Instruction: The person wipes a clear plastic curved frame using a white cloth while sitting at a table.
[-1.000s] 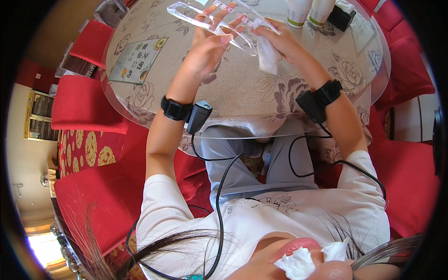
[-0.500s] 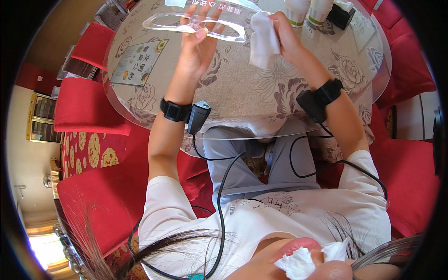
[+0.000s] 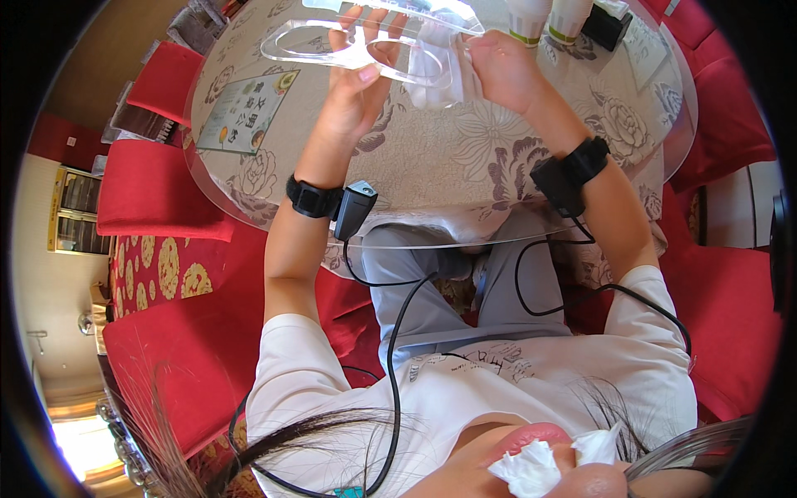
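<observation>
I lose the top of the frame (image 3: 353, 56) at the upper edge, with the tops of 2 cups (image 3: 528, 18) and the far side of the table (image 3: 440, 183). The right hand (image 3: 508, 68) hides its fingertips from me; the left hand (image 3: 355, 98) has fingers partly behind the frame, where glare (a nuisance) blurs the cloth (image 3: 470, 75).

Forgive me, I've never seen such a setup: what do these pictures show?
There is no robot, just a person working bare-handed. A wide head-worn camera looks down, so straight edges look bent. Black wrist straps trail cables. The left hand has in its grip a clear plastic piece with two openings; the right hand holds a white cloth, partly behind that piece in this view. On the flowered table stand paper cups and a black tissue box, and a printed card lies at the left.
</observation>
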### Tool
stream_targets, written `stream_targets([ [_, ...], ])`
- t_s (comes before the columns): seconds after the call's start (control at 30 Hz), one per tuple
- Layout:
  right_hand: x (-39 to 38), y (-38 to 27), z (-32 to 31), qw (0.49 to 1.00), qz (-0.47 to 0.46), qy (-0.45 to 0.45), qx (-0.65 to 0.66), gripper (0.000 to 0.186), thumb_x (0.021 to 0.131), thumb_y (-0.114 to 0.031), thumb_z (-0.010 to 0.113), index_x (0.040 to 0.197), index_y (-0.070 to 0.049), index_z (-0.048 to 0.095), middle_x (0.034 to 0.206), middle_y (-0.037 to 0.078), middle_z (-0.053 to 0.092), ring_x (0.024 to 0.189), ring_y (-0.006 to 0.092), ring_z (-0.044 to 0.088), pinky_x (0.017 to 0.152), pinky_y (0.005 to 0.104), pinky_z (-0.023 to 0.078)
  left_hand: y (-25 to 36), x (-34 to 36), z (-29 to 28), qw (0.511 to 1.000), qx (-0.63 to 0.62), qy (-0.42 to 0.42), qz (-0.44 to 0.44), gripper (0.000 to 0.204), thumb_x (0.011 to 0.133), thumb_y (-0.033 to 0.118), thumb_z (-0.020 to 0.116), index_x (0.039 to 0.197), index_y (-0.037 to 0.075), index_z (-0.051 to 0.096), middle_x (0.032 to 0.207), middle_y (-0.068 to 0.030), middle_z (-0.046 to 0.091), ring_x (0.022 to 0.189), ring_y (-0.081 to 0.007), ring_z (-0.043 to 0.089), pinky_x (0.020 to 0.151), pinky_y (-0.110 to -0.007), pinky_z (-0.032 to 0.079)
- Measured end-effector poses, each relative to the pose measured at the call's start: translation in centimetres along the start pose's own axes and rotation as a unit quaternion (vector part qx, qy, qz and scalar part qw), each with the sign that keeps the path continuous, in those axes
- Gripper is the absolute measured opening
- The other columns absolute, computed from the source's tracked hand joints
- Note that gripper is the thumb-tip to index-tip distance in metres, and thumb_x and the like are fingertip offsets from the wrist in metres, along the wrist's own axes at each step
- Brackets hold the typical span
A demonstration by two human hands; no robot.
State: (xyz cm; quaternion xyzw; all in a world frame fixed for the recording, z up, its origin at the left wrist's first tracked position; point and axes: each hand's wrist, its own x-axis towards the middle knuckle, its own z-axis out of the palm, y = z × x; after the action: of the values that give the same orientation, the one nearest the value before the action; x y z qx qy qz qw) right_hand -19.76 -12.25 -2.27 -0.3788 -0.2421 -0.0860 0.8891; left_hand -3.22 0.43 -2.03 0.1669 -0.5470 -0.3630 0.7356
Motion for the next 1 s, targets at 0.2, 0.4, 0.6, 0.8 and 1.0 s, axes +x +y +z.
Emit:
stream_targets([
  [0.2, -0.1, 1.0, -1.3, 0.961, -0.023, 0.232, -0.145, 0.036, 0.082, -0.019, 0.06, 0.113, -0.005, 0.05, 0.104, 0.006, 0.058, 0.095, 0.0152, 0.058, 0.083, 0.032, 0.048, 0.1, 0.0, 0.7, 0.997, -0.019, -0.004, -0.071, 0.087, 0.061, 0.024, 0.072, 0.134, 0.025, 0.024, 0.135, -0.007, 0.028, 0.118, -0.0272, 0.034, 0.1, -0.042, 0.025],
  [0.4, 0.2, 2.0, -1.0, 0.92, -0.036, 0.311, -0.235, 0.035, 0.081, -0.022, 0.061, 0.11, -0.003, 0.051, 0.101, 0.006, 0.059, 0.087, 0.0153, 0.059, 0.076, 0.0301, 0.05, 0.5, 0.8, 1.6, 0.996, 0.064, -0.047, -0.049, 0.068, 0.062, 0.036, 0.066, 0.122, 0.022, 0.036, 0.13, -0.0096, 0.033, 0.12, -0.0309, 0.033, 0.105, -0.042, 0.017],
  [0.6, 0.1, 2.0, -2.6, 0.923, -0.065, 0.296, -0.236, 0.034, 0.073, -0.02, 0.07, 0.102, -0.006, 0.057, 0.092, 0.005, 0.061, 0.083, 0.0157, 0.061, 0.072, 0.0311, 0.051, 0.6, 0.5, 1.4, 0.997, 0.052, -0.041, -0.047, 0.076, 0.061, 0.033, 0.068, 0.127, 0.022, 0.031, 0.133, -0.0105, 0.03, 0.12, -0.032, 0.034, 0.105, -0.044, 0.018],
  [0.8, 0.0, 1.9, -2.3, 0.908, -0.049, 0.319, -0.268, 0.035, 0.069, -0.02, 0.074, 0.098, -0.006, 0.059, 0.088, 0.006, 0.062, 0.081, 0.0161, 0.061, 0.072, 0.0302, 0.051, 0.4, 0.2, 1.4, 0.999, 0.01, -0.017, -0.042, 0.085, 0.06, 0.026, 0.071, 0.132, 0.024, 0.026, 0.134, -0.0093, 0.028, 0.122, -0.0303, 0.03, 0.104, -0.045, 0.02],
  [1.0, 0.4, 1.8, -0.7, 0.93, -0.073, 0.301, -0.198, 0.028, 0.074, -0.002, 0.061, 0.102, 0.0, 0.059, 0.097, 0.008, 0.062, 0.083, 0.0168, 0.061, 0.072, 0.0292, 0.05, 0.3, 0.0, 1.5, 0.999, -0.009, -0.006, -0.039, 0.092, 0.059, 0.021, 0.073, 0.135, 0.025, 0.022, 0.135, -0.0089, 0.027, 0.125, -0.0293, 0.026, 0.103, -0.045, 0.02],
])
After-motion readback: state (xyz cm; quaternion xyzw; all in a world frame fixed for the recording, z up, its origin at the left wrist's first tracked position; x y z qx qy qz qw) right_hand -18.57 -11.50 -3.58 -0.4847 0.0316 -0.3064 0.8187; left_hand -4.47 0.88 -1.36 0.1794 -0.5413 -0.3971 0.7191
